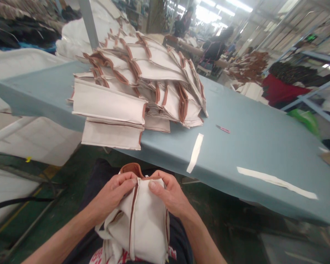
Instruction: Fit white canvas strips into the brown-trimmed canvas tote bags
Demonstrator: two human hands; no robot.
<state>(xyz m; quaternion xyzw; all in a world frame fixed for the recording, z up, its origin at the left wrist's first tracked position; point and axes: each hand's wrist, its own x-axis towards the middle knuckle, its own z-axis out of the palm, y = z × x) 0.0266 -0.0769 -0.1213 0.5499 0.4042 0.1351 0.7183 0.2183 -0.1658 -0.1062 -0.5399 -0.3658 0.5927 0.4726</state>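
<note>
We note our left hand point(114, 192) and right hand point(169, 194) both pinching the top edge of a cream canvas bag point(144, 223) with brown trim, bag held over our lap below the blue table point(258, 146), stack of matching bags point(137, 84) on it, pink pen point(223, 128) well apart

views: one, worn on the head | facing: forward and down, tilted | near field: both hands point(143, 192) seen close at the lower edge, held over the lap | middle: the table point(253, 146) crossed diagonally from upper left to lower right | far field: workshop aisle seen at the top | shared part: none, single view
</note>
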